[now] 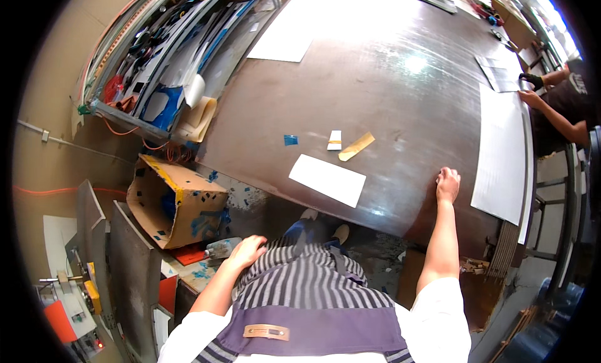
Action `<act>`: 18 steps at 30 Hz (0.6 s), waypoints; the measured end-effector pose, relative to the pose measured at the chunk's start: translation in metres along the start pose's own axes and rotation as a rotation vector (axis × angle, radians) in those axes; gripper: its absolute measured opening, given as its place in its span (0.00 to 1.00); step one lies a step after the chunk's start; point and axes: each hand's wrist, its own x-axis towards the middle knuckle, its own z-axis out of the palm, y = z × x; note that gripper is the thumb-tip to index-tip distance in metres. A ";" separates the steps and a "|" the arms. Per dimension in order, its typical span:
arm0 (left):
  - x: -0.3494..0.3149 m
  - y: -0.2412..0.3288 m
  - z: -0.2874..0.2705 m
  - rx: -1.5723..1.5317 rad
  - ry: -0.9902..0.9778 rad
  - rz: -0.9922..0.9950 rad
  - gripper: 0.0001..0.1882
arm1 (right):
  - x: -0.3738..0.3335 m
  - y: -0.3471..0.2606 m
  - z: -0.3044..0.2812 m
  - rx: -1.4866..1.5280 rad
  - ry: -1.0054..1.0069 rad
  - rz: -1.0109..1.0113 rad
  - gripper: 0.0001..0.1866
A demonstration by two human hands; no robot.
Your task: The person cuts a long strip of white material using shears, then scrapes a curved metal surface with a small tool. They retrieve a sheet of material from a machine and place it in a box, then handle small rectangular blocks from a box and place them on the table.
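Note:
My right hand (pixel 447 185) is over the right part of the brown worktable (pixel 388 100), its fingers curled together. Whatever they may hold is hidden. Down by my apron, my left hand (pixel 249 251) hangs off the table with loosely bent fingers and nothing visible in it. Beside that hand lies a clear plastic bottle-like thing (pixel 222 248). A white rectangular sheet (pixel 328 180) lies near the table's front edge. Behind it are a small white piece with a yellow band (pixel 335 139), a yellow tape strip (pixel 356 146) and a small blue piece (pixel 291 140).
A large white panel (pixel 501 153) lies along the table's right side, where a co-worker's hands (pixel 531 91) hold a grey sheet (pixel 498 73). Another white sheet (pixel 282 37) lies at the far left. A cardboard box (pixel 188 203) stands below a loaded shelf rack (pixel 159 75).

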 end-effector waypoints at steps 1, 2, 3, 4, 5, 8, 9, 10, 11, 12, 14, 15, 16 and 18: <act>0.013 0.017 -0.017 -0.036 0.074 0.037 0.17 | -0.010 -0.007 0.003 0.125 -0.017 -0.023 0.11; 0.033 0.016 -0.020 -0.105 0.207 0.143 0.16 | -0.021 -0.020 0.006 0.252 -0.034 -0.056 0.07; 0.052 0.033 -0.036 -0.199 0.261 0.125 0.15 | -0.043 -0.044 0.003 0.377 0.053 -0.178 0.04; 0.074 0.036 -0.046 -0.177 0.343 0.171 0.15 | -0.065 -0.063 0.003 0.577 -0.029 -0.131 0.04; 0.096 0.044 -0.060 -0.150 0.436 0.233 0.14 | -0.089 -0.086 -0.004 0.704 -0.101 -0.055 0.05; 0.177 0.054 -0.092 -0.043 0.642 0.259 0.13 | -0.152 -0.127 -0.010 1.172 -0.435 0.254 0.05; 0.202 0.055 -0.102 -0.027 0.695 0.252 0.15 | -0.167 -0.146 -0.021 1.284 -0.504 0.355 0.06; 0.225 0.055 -0.109 0.010 0.735 0.209 0.17 | -0.180 -0.160 -0.025 1.337 -0.503 0.374 0.06; 0.245 0.055 -0.116 0.056 0.757 0.160 0.20 | -0.189 -0.169 -0.027 1.391 -0.494 0.394 0.07; 0.258 0.053 -0.121 0.050 0.719 0.132 0.18 | -0.197 -0.177 -0.027 1.418 -0.488 0.435 0.07; 0.276 0.053 -0.128 0.064 0.655 0.147 0.13 | -0.210 -0.188 -0.023 1.479 -0.451 0.504 0.07; 0.282 0.046 -0.129 0.078 0.633 0.181 0.10 | -0.213 -0.194 -0.021 1.489 -0.436 0.538 0.07; 0.286 0.045 -0.131 0.095 0.610 0.218 0.08 | -0.215 -0.199 -0.019 1.494 -0.412 0.558 0.07; 0.285 0.044 -0.128 -0.044 0.525 0.251 0.06 | -0.214 -0.211 -0.015 1.510 -0.390 0.578 0.07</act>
